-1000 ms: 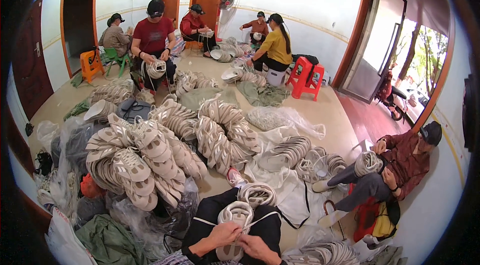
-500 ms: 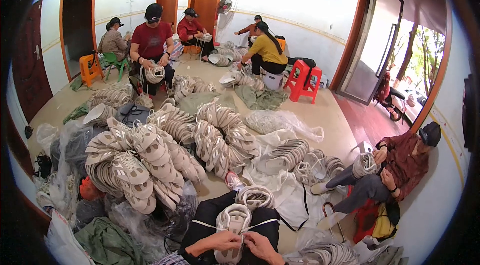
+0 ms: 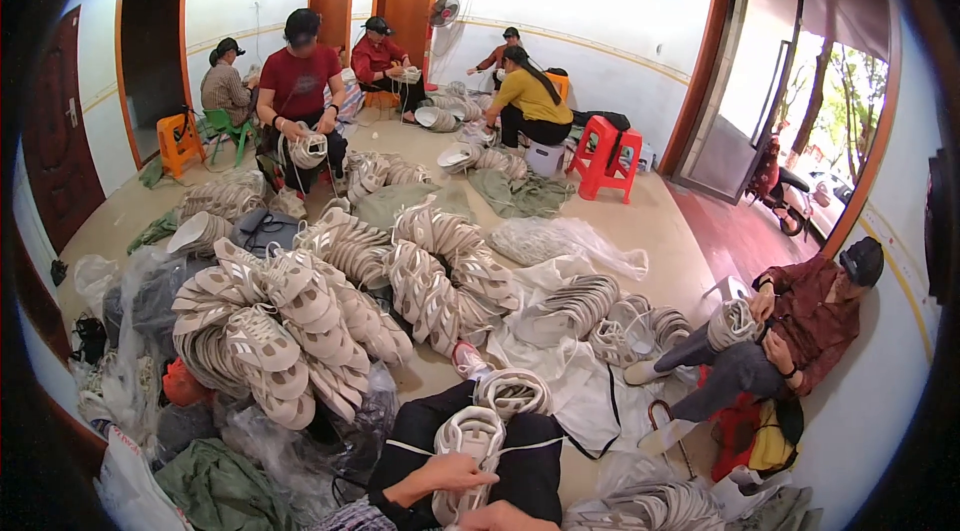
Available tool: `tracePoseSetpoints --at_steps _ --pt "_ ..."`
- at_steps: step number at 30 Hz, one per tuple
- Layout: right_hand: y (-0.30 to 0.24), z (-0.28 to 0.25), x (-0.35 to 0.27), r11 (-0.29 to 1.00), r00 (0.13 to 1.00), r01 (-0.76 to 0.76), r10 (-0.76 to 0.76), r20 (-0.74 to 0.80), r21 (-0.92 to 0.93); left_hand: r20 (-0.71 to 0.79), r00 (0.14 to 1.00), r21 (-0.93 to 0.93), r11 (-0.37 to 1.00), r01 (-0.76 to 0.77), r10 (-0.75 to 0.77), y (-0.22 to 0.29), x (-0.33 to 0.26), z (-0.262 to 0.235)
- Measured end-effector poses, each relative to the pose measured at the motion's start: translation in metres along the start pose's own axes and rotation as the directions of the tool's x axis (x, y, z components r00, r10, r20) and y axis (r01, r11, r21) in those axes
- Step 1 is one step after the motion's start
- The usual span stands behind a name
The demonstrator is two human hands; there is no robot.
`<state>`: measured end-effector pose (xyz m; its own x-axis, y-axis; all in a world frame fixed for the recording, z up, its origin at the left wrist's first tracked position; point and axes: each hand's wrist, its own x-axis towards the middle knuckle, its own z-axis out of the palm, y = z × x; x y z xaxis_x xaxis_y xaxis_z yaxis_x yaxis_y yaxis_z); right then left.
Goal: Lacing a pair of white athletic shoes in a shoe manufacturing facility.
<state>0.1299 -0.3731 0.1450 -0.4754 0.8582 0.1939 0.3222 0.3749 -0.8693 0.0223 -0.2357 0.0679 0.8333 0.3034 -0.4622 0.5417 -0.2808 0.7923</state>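
Note:
A beige shoe upper (image 3: 470, 436) lies across my dark-trousered lap, toe toward me. White shoelace ends (image 3: 533, 447) stretch out from it to both sides. My left hand (image 3: 447, 476) rests over its lacing, fingers pressed together; whatever they pinch is too small to make out. Below it, at the picture's lower edge, my right hand (image 3: 505, 518) is partly cut off, its fingers closed near the toe of the upper. Just beyond, more nested beige uppers (image 3: 512, 392) sit against my knees.
Large stacks of beige uppers (image 3: 270, 331) cover the floor ahead and left, with plastic bags (image 3: 265, 441) and green cloth (image 3: 222, 484) nearby. At right a seated person (image 3: 800, 321) holds uppers. Several people work farther back. A red stool (image 3: 605, 156) stands near the open door.
My right hand has moved down toward the lower edge, away from the lacing. My left hand has shifted slightly up over the upper. The view has shifted a little.

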Motion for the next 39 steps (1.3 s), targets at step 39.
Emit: tracePoseSetpoints --at_steps 39 --pt "0.101 -0.007 -0.050 0.763 0.682 -0.622 0.416 -0.601 -0.178 0.145 0.922 -0.126 0.931 -0.343 0.359 0.016 -0.067 0.041"
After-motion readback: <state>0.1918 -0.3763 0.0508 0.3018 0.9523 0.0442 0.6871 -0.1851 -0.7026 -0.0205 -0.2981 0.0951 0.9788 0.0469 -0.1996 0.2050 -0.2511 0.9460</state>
